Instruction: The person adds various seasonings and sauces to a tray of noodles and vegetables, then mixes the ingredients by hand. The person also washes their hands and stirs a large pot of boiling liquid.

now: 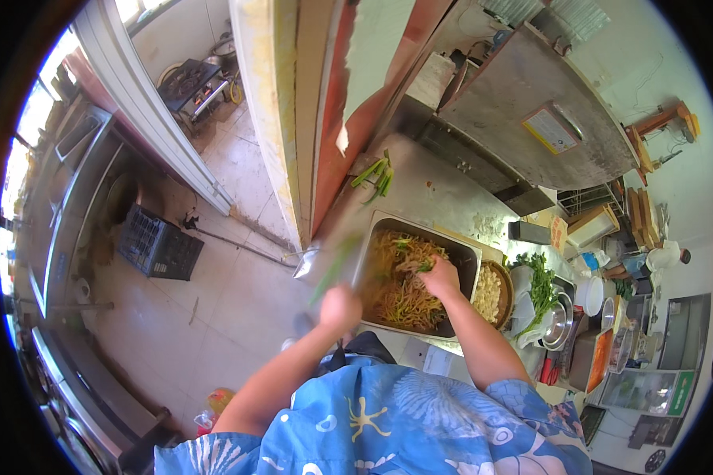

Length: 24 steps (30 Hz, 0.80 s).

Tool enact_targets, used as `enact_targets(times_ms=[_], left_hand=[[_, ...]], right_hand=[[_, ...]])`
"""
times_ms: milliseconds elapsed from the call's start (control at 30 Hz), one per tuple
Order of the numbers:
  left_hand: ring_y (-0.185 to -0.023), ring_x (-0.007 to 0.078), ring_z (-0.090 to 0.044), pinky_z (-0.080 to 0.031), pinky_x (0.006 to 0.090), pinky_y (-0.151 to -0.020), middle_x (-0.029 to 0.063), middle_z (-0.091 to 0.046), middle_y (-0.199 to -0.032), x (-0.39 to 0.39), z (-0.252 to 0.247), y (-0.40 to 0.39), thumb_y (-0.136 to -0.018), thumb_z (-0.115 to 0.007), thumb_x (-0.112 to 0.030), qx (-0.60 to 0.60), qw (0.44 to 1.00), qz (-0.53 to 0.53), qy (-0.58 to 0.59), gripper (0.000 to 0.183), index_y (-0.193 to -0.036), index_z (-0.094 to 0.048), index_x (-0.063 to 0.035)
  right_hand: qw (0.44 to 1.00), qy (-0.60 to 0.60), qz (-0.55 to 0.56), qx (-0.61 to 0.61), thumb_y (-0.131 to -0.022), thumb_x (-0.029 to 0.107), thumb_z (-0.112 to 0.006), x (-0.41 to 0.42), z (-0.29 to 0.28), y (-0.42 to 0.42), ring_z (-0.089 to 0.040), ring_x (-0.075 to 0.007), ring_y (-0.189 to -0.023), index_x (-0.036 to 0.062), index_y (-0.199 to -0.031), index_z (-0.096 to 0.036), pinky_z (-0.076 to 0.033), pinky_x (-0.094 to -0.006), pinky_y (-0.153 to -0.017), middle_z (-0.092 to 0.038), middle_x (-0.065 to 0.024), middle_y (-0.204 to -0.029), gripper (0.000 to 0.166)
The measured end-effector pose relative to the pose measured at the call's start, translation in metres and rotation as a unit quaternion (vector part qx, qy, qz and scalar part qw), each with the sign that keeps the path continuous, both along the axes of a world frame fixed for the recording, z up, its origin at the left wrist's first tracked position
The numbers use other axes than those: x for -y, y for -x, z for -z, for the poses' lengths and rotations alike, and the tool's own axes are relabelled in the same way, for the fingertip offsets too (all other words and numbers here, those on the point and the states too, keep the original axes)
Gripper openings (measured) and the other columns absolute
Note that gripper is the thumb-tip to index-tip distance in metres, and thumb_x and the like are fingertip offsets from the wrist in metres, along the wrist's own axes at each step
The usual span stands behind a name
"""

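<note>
A rectangular metal pan (475, 268) holds brown noodle-like strands (413, 309) mixed with green pieces. My right hand (442, 278) is inside it, fingers closed around some strands and a bit of green. My left hand (340, 309), blurred by motion, is at the pan's left edge. A blurred green stalk (334, 270) rises from this hand and appears to be gripped in it. Beyond the pan, more cut green stalks (380, 176) lie on the metal counter (445, 199). The undersides of both hands are hidden.
Right of the pan are a bowl of pale chopped pieces (488, 297), leafy greens (538, 291) and metal bowls (558, 323). A reddish partition (333, 178) borders the counter's left. A dark plastic crate (157, 243) stands on the floor. A person (659, 259) is far right.
</note>
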State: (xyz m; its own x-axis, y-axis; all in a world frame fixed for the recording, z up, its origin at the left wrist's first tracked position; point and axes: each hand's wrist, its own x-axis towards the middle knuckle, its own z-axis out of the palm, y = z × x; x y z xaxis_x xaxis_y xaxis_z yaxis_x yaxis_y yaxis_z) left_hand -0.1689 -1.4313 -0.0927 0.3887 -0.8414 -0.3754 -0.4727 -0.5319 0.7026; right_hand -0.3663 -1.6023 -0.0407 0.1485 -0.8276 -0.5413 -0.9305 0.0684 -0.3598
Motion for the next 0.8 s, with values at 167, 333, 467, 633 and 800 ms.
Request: enact_targets(times_ms=[167, 333, 467, 633, 800], left_hand=[[-0.086, 0.0454, -0.070, -0.057, 0.0507, -0.077, 0.0284, -0.070, -0.089, 0.000, -0.003, 0.000, -0.084, -0.060, -0.015, -0.005, 1.000, 0.003, -0.010, 0.019, -0.086, -0.068, 0.0018], [-0.087, 0.0482, -0.068, -0.056, 0.0522, -0.077, 0.0297, -0.069, -0.089, 0.000, -0.003, -0.002, -0.083, -0.061, -0.015, -0.014, 1.000, -0.020, -0.011, 0.019, -0.086, -0.067, 0.0029], [-0.088, 0.0485, -0.068, -0.056, 0.0526, -0.078, 0.0303, -0.069, -0.090, 0.004, -0.009, -0.001, -0.083, -0.061, -0.015, -0.019, 1.000, 0.004, -0.014, 0.020, -0.086, -0.067, 0.0033], [-0.089, 0.0480, -0.068, -0.056, 0.0524, -0.079, 0.0302, -0.069, -0.092, 0.004, 0.000, -0.007, -0.083, -0.061, -0.016, -0.014, 1.000, 0.003, -0.022, 0.020, -0.087, -0.067, 0.0030], [-0.090, 0.0479, -0.068, -0.056, 0.0523, -0.080, 0.0297, -0.070, -0.093, 0.002, -0.005, -0.006, -0.084, -0.063, -0.018, -0.016, 0.999, 0.014, -0.025, 0.022, -0.091, -0.067, 0.0026]], right_hand=[[0.933, -0.142, 0.063, 0.323, -0.089, 0.015, -0.077, -0.017, 0.009, 0.045, -0.064, -0.0227, -0.111, 0.0109, -0.143, -0.054, -0.059, -0.0367, -0.082, -0.062, -0.0152, -0.131, 0.059], [0.948, -0.155, 0.246, 0.126, -0.079, 0.020, -0.084, -0.010, 0.000, 0.056, -0.056, -0.0401, -0.125, 0.0119, -0.156, -0.031, -0.054, -0.0677, -0.087, -0.054, -0.0214, -0.141, 0.094], [0.876, -0.225, 0.363, 0.225, -0.080, 0.017, -0.080, -0.033, 0.094, 0.051, -0.057, -0.0384, -0.123, 0.0088, -0.141, -0.049, -0.054, -0.0574, -0.089, -0.058, -0.0235, -0.136, 0.069], [0.785, -0.266, 0.410, 0.380, -0.081, 0.007, -0.076, -0.036, 0.090, 0.019, -0.069, -0.0300, -0.096, 0.0030, -0.107, -0.070, -0.056, -0.0421, -0.086, -0.070, -0.0176, -0.113, 0.028], [0.907, -0.038, 0.183, 0.377, -0.075, 0.014, -0.085, -0.043, 0.021, -0.001, -0.070, -0.0296, -0.097, -0.0017, -0.129, -0.058, -0.055, -0.0366, -0.087, -0.072, -0.0166, -0.110, 0.063]])
